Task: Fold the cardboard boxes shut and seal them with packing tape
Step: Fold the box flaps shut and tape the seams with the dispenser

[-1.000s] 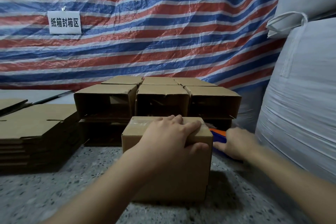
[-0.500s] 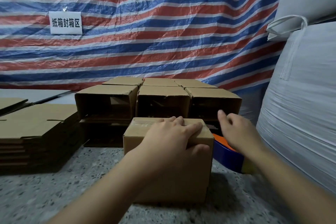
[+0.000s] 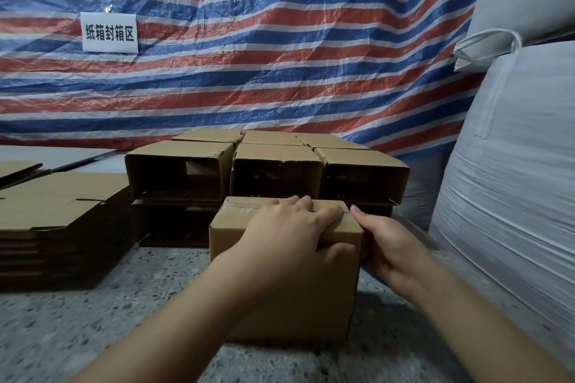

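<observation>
A small closed cardboard box (image 3: 280,305) stands on the speckled stone surface (image 3: 93,320) in front of me. A strip of clear tape (image 3: 236,207) runs across its top. My left hand (image 3: 289,236) lies flat on the top, fingers stretched over the flaps and thumb down over the front edge. My right hand (image 3: 389,246) rests against the box's right side, its fingers straight and a fingertip at the top right corner. My right hand hides the tape dispenser.
Several open boxes (image 3: 177,174) lie on their sides in stacked rows right behind. A pile of flat cardboard blanks (image 3: 53,221) sits at the left. A big white bulk bag (image 3: 513,180) fills the right. A striped tarp (image 3: 280,56) with a white sign (image 3: 109,33) hangs behind.
My right hand left the blue and orange tape dispenser to the right of the box and came in against the box's right side. My left hand stayed on top.
</observation>
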